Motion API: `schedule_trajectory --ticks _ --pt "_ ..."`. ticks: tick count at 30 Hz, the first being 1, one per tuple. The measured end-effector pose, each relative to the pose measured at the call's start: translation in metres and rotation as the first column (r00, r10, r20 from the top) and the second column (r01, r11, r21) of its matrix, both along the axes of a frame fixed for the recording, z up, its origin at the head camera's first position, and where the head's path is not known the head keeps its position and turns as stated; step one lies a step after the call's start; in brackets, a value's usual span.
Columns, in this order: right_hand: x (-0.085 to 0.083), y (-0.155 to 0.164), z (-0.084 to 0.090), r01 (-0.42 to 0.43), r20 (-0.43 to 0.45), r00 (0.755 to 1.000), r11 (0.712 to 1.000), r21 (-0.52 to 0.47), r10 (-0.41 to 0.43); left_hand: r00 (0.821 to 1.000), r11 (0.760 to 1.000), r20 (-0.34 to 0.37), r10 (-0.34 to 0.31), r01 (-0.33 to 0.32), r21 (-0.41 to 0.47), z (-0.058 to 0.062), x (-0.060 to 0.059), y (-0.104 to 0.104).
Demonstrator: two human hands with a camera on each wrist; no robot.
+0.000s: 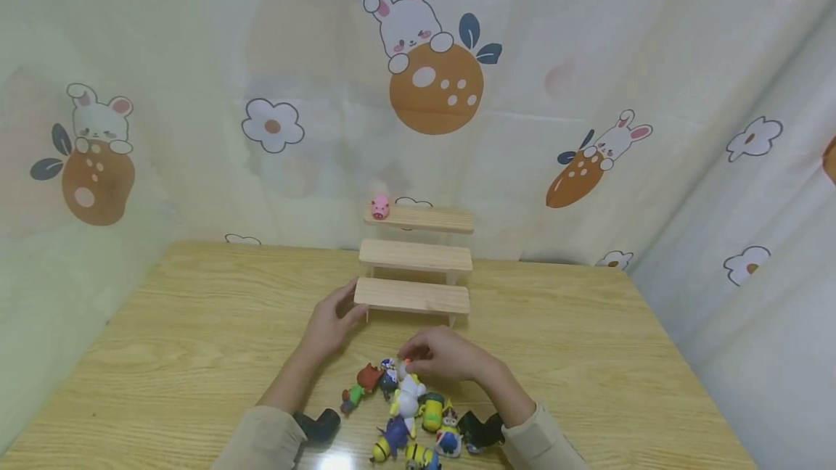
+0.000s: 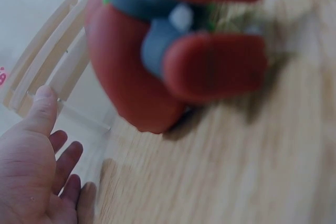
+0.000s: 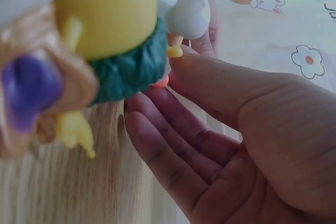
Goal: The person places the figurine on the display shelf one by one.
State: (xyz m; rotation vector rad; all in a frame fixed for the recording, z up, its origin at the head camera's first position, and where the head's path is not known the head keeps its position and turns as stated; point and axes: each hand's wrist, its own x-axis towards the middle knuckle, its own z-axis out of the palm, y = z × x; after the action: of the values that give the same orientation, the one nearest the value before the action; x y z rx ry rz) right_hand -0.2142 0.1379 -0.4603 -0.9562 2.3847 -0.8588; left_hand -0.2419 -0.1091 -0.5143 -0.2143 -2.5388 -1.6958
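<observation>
My left hand [image 1: 329, 325] is at the left end of the lowest step of a small wooden three-step stand [image 1: 411, 296], its thumb by the front edge and its fingers loosely extended in the left wrist view. Over the toy pile, my right hand [image 1: 447, 354] pinches a small whitish figurine [image 1: 403, 370] with an orange part; most of it is hidden by the fingers. Close below lies a white figurine [image 1: 408, 399] with yellow feet. A red-and-green figurine [image 1: 367, 377] lies to the left. A pink pig figurine [image 1: 380, 207] stands on the top step.
Several yellow figurines lie nearer the front, among them one with a green skirt [image 1: 432, 412] and one with a purple part [image 1: 392, 437]. Dark wrist-worn pieces [image 1: 318, 425] sit at both sleeves. A printed curtain [image 1: 313, 187] hangs behind the wooden table [image 1: 555, 354].
</observation>
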Motion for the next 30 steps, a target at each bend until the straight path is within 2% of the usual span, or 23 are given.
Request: schedule_trajectory --ticks 20,30 --pt "0.0014 0.0044 0.006 0.005 -0.003 1.0 1.0 -0.011 -0.005 1.0 1.0 0.002 -0.02 0.02 0.01 0.0 -0.0005 0.0" --pt "0.0017 0.0033 0.0017 -0.033 0.033 0.999 0.999 -0.011 0.034 1.0 1.0 0.003 -0.017 0.017 0.009 0.0007 -0.0002 -0.0004"
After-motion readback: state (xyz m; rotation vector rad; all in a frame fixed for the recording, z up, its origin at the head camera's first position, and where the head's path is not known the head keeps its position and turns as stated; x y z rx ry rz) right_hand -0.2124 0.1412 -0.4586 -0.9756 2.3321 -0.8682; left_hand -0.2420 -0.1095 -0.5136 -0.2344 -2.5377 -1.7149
